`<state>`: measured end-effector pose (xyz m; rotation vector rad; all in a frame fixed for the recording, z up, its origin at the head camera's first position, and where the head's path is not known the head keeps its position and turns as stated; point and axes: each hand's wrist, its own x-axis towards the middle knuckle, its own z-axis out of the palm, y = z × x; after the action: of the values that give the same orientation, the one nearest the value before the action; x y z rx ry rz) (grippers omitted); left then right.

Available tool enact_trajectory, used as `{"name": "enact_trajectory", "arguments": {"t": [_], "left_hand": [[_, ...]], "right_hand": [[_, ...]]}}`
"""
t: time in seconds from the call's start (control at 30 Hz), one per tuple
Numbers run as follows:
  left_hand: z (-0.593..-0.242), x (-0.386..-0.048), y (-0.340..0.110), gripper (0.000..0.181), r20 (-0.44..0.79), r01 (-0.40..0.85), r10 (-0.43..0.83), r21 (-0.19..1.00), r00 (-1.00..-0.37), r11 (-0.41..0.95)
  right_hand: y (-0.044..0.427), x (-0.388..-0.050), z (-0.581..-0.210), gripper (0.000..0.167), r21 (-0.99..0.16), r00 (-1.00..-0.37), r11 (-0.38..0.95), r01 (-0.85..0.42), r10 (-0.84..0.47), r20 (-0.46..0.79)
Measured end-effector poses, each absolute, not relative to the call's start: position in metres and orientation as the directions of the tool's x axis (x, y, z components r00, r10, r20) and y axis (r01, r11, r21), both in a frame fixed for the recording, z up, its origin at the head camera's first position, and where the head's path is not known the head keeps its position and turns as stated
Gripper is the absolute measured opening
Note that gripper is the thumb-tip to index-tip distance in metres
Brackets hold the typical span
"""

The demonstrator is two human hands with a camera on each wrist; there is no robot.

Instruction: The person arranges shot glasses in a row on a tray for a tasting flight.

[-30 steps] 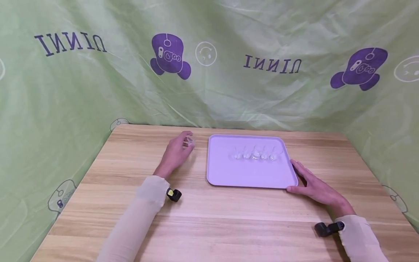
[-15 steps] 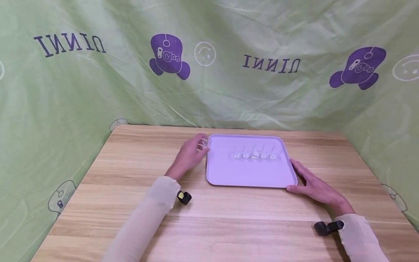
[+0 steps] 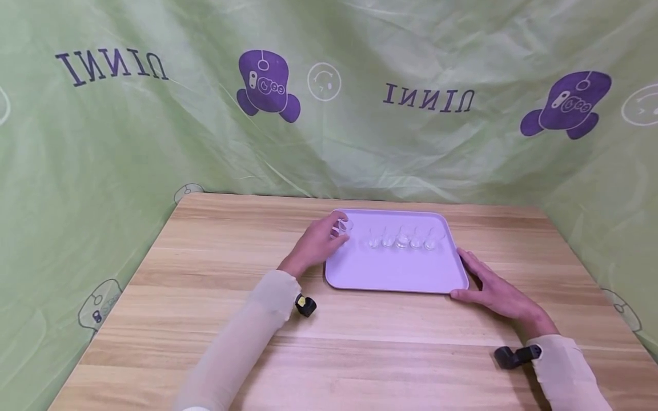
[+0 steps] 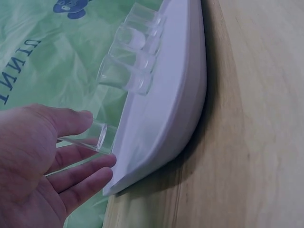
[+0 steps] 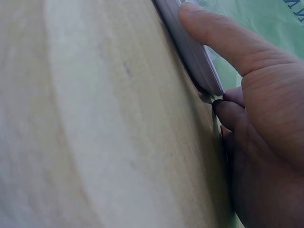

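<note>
My left hand (image 3: 316,242) is over the left part of a lilac tray (image 3: 396,277). It pinches a small clear cup (image 4: 102,137) between thumb and fingers; in the left wrist view the cup lies tilted sideways above the tray's rim. Several similar clear cups (image 3: 402,242) stand in a row across the middle of the tray. At the near right corner, my right hand (image 3: 496,294) rests against the tray, its thumb along the front edge and its fingers along the right side. The right wrist view shows the thumb (image 5: 213,33) touching the rim.
The tray lies on a wood-grain table (image 3: 375,354), towards its back edge. A green cloth (image 3: 349,148) with purple prints hangs behind the table and at both sides. Each sleeve carries a small black camera mount (image 3: 307,305) at the wrist.
My left hand has moved right with the clear cup, from beside the tray to over its left part. The right hand, the tray and the row of cups have stayed put.
</note>
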<state>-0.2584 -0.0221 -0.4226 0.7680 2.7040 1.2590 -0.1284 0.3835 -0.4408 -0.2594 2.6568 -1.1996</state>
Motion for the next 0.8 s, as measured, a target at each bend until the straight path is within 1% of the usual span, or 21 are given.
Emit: {"name": "enact_trajectory", "arguments": {"t": [0.3, 0.7, 0.8], "left_hand": [[-0.422, -0.262, -0.006, 0.034, 0.141, 0.439, 0.501, 0.711, -0.854, 0.549], [-0.423, -0.264, 0.006, 0.035, 0.054, 0.398, 0.503, 0.686, -0.863, 0.609], [-0.423, -0.264, 0.007, 0.034, 0.052, 0.398, 0.503, 0.682, -0.863, 0.613]], "right_hand": [[0.384, -0.128, -0.441, 0.105, -0.756, -0.962, 0.651, -0.066, -0.243, -0.125], [0.384, -0.128, -0.441, 0.105, -0.753, -0.963, 0.655, -0.065, -0.24, -0.125], [0.384, -0.128, -0.441, 0.104, -0.754, -0.963, 0.653, -0.073, -0.244, -0.118]]}}
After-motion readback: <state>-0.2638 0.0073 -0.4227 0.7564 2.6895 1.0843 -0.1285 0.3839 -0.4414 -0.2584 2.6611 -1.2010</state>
